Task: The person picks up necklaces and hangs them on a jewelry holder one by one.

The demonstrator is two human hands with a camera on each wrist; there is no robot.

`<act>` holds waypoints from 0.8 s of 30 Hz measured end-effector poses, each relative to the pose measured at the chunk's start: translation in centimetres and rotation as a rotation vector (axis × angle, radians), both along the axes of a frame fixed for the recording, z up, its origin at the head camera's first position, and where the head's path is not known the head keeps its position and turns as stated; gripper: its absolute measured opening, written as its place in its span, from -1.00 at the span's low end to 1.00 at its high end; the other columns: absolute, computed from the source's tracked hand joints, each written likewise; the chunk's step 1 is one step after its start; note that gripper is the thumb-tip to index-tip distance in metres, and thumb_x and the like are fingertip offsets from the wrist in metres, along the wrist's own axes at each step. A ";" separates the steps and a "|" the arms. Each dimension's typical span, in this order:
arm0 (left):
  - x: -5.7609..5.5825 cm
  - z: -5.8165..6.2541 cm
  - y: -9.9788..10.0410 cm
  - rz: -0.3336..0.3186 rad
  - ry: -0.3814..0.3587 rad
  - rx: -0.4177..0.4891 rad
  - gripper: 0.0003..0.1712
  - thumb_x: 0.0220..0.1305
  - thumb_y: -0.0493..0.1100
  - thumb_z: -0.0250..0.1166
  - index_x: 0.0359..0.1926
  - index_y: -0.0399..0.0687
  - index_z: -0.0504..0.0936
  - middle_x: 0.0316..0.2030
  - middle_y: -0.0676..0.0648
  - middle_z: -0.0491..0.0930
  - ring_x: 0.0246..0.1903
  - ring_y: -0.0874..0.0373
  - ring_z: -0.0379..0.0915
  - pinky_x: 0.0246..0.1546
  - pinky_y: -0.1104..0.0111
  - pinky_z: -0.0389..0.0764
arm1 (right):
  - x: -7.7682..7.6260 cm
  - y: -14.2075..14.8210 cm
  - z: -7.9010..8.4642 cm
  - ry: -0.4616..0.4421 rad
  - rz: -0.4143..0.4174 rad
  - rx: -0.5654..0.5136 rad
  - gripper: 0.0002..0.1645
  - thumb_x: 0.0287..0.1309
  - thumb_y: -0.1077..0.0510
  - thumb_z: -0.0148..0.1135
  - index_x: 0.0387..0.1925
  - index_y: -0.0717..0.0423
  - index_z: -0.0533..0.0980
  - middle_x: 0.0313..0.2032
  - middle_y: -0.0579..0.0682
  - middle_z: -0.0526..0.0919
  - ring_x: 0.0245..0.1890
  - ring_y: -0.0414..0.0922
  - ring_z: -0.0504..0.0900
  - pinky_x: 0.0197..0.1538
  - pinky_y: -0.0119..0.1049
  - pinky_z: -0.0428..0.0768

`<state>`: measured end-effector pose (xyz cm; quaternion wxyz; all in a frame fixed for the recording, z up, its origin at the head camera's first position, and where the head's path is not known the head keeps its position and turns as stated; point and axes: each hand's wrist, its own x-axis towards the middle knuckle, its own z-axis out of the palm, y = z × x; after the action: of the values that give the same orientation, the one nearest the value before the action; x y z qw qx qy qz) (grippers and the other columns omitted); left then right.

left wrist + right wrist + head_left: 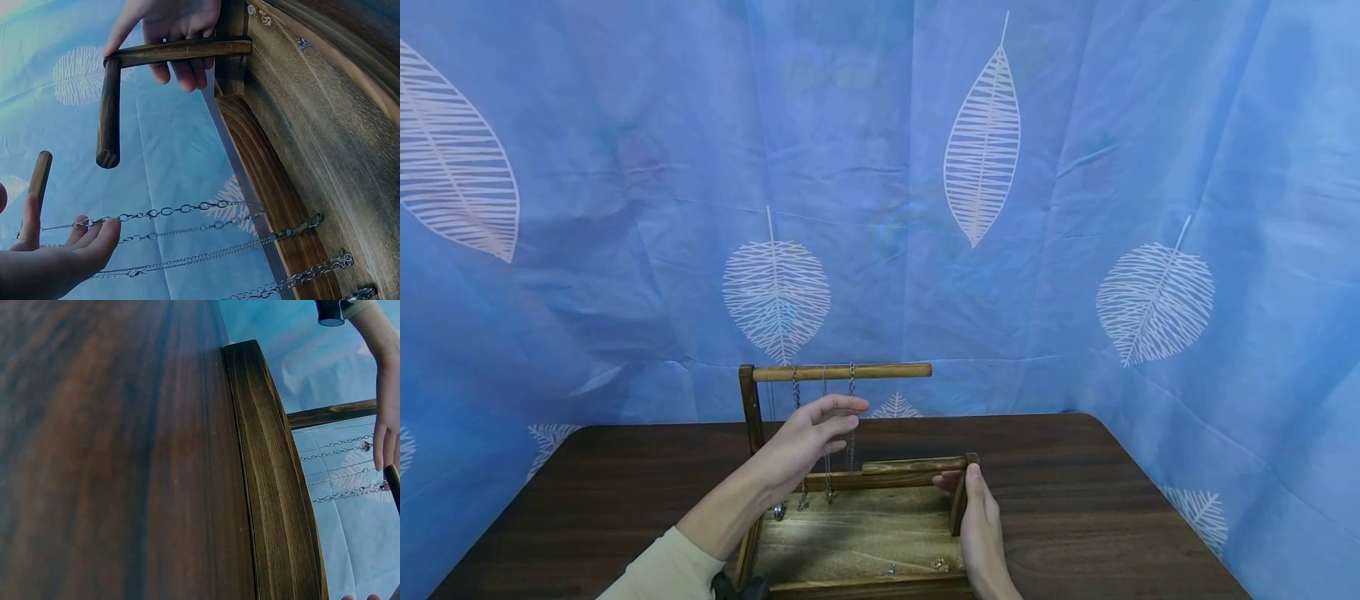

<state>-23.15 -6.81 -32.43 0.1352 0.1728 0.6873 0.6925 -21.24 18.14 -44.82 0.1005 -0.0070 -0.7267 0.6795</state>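
Note:
A wooden jewelry stand (850,529) has a tall bar (895,371) at the left, a lower bar (910,465) at the right and a tray base. Several silver chain necklaces (187,208) hang from the tall bar, their ends reaching the tray. My left hand (808,437) is beside these chains, fingers loosely extended; whether its fingertips touch a chain I cannot tell. At the stand's right side, my right hand (985,529) holds the short post (181,51), thumb on its near side and fingers behind.
Small pieces of jewelry (940,565) lie near the tray's front edge. Beneath the stand is a dark wooden table (1090,500). Behind it hangs a blue cloth (865,167) with white leaf prints.

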 end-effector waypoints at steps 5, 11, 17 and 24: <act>-0.1 -0.2 0.0 0.008 0.008 -0.013 -0.60 0.57 -0.18 0.07 0.33 -0.15 0.44 0.36 -0.16 0.33 0.40 -0.13 0.18 0.43 -0.06 0.18 | 0.0 0.0 0.0 0.006 0.002 0.010 -0.15 0.57 -0.31 -0.49 0.08 0.30 0.47 0.05 0.21 0.58 0.18 0.16 0.47 0.21 0.15 0.37; 0.3 -0.3 -0.2 0.020 0.032 -0.023 -0.58 0.54 -0.12 0.13 0.33 -0.12 0.45 0.38 -0.18 0.29 0.39 -0.14 0.19 0.43 -0.05 0.18 | 0.0 0.0 -0.1 0.007 0.001 0.008 -0.16 0.57 -0.30 -0.50 0.09 0.31 0.47 0.05 0.20 0.58 0.18 0.16 0.48 0.21 0.14 0.38; 0.8 0.1 -0.3 0.026 0.047 -0.031 -0.58 0.53 -0.12 0.15 0.32 -0.10 0.46 0.40 -0.15 0.27 0.43 -0.14 0.12 0.43 -0.01 0.21 | 0.0 0.1 -0.1 -0.005 0.000 -0.003 -0.15 0.56 -0.32 -0.48 0.09 0.30 0.46 0.04 0.21 0.58 0.19 0.18 0.46 0.23 0.21 0.36; 1.9 0.5 -1.4 -0.018 0.097 -0.032 -0.54 0.56 -0.11 0.11 0.37 -0.13 0.39 0.41 -0.18 0.26 0.44 -0.18 0.10 0.42 0.01 0.23 | 0.0 0.1 0.0 -0.007 -0.004 0.008 -0.15 0.56 -0.32 -0.48 0.09 0.29 0.47 0.03 0.20 0.57 0.18 0.16 0.47 0.19 0.15 0.38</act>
<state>-21.25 -8.19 -31.93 0.1108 0.2102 0.7025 0.6708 -21.25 18.19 -44.87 0.0996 -0.0105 -0.7296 0.6765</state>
